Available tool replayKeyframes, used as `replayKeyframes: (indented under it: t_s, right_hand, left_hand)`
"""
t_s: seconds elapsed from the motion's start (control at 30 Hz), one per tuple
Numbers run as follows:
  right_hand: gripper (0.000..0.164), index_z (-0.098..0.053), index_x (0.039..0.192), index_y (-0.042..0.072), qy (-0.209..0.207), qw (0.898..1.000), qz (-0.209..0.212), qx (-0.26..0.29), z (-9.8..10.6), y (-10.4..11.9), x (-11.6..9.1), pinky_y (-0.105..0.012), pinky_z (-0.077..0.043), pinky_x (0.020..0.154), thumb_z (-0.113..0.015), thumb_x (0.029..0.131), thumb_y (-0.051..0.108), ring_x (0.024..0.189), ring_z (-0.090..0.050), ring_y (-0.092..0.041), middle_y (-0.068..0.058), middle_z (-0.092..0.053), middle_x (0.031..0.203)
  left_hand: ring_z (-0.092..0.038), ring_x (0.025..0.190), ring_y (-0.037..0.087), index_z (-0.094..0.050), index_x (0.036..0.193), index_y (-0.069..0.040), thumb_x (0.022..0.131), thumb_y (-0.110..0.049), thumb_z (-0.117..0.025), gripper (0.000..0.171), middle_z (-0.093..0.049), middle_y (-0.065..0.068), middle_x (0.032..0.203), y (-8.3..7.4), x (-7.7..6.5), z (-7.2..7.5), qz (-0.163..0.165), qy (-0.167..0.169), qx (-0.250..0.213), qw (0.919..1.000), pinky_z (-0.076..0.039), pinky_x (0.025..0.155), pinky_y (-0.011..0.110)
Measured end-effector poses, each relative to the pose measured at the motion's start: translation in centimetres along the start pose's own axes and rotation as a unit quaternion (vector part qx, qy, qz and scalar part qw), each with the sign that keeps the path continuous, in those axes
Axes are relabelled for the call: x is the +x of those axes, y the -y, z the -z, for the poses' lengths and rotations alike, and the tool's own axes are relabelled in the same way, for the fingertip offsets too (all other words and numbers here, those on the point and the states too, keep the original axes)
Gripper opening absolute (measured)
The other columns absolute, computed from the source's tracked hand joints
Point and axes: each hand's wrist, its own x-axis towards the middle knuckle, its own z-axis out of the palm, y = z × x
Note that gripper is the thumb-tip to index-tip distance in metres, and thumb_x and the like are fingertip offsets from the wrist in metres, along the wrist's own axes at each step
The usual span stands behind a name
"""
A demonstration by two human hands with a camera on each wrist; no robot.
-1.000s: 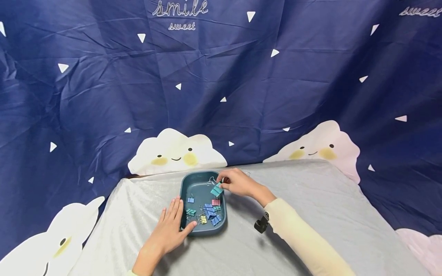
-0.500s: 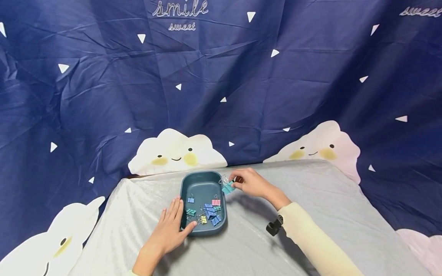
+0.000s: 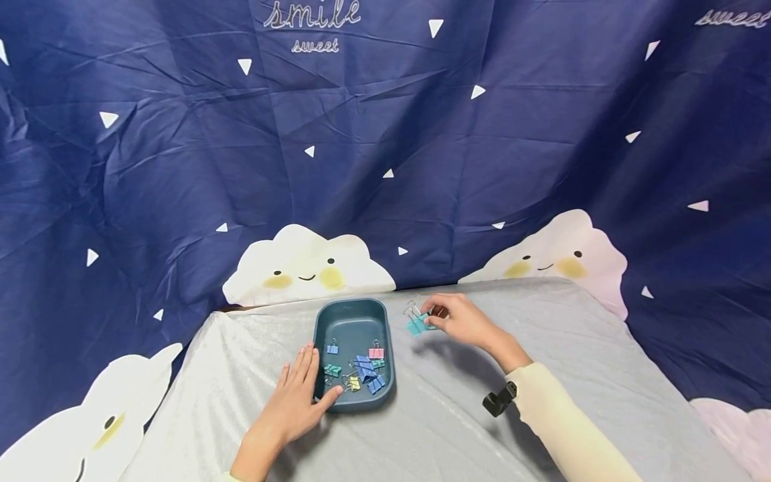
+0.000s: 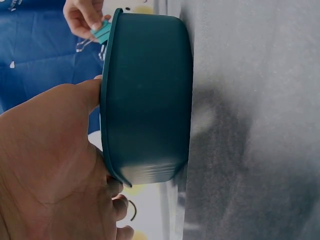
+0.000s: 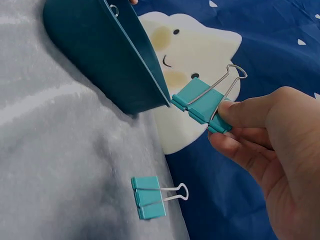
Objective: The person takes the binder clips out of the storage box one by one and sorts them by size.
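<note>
My right hand (image 3: 466,321) pinches a teal binder clip (image 5: 202,100) by its edge between thumb and fingers, just right of the blue-green tray (image 3: 352,406). Wire handles stick up from this clip. A second teal binder clip (image 5: 149,197) lies on the cloth below the right hand; the hand mostly hides it in the head view. My left hand (image 3: 292,402) rests on the tray's left rim with straight fingers, its thumb over the near rim. Inside the tray lie several smaller binder clips, among them a pink one (image 3: 376,353), a yellow one (image 3: 354,383) and a blue one (image 3: 364,367).
Grey cloth (image 3: 458,428) covers the table. Behind it hangs a dark blue curtain (image 3: 373,201) with clouds and white triangles. The tray stands near the table's far edge. A black wrist camera (image 3: 498,400) hangs below the right wrist.
My right hand has carried the teal binder clip rightward, from above the tray to over the cloth beside it. The left hand and the tray have stayed in place.
</note>
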Motion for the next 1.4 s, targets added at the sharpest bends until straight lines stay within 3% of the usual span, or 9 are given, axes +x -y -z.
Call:
replayKeyframes:
  t_s: [0.97, 1.4]
  right_hand:
    - [0.013, -0.077, 0.107, 0.01, -0.073, 0.99, -0.121, 0.02, 3.8, -5.1, -3.9, -0.026, -0.058, 0.07, -0.077, 0.094, 0.006, 0.081, -0.07, -0.015, -0.005, -0.077, 0.092]
    - [0.013, -0.076, 0.108, 0.004, -0.092, 0.985, -0.141, 0.026, 4.4, -7.2, -4.7, -0.023, -0.057, 0.068, -0.074, 0.095, 0.002, 0.079, -0.071, -0.013, -0.009, -0.079, 0.091]
  left_hand:
    - [-0.014, 0.166, 0.04, -0.023, 0.168, 0.002, 0.105, -0.062, -0.055, 0.096, -0.014, 0.019, 0.179, 0.1, 0.0, 0.0, 0.002, 0.005, -0.007, 1.0, -0.013, 0.133, 0.065]
    - [-0.015, 0.166, 0.04, -0.023, 0.168, 0.002, 0.104, -0.065, -0.054, 0.097, -0.014, 0.019, 0.179, 0.2, 0.0, -0.2, 0.001, 0.006, -0.001, 1.0, -0.014, 0.133, 0.065]
